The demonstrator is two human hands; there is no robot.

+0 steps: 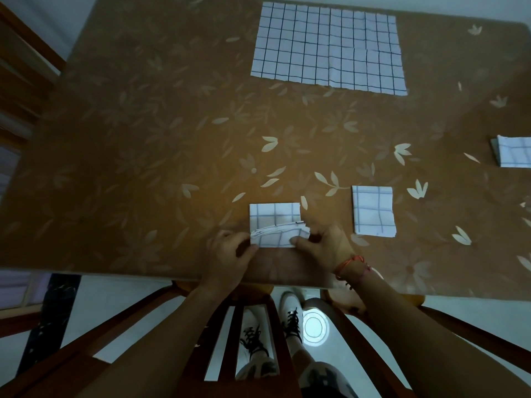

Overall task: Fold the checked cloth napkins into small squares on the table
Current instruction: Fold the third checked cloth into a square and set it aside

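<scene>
Left hand (230, 251) and right hand (324, 245) pinch the ends of a half-folded napkin (274, 222) at the desk's (143, 139) 6 o'clock edge.
Its near flap is raised. One folded square (373, 211) lies at 4 o'clock, a second folded square (514, 152) at 3 o'clock, and an open napkin (327, 47) lies flat at 12 o'clock.

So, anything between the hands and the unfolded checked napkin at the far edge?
Only the partly folded white checked cloth napkin that left hand and right hand pinch; beyond it, bare brown floral tablecloth.
</scene>
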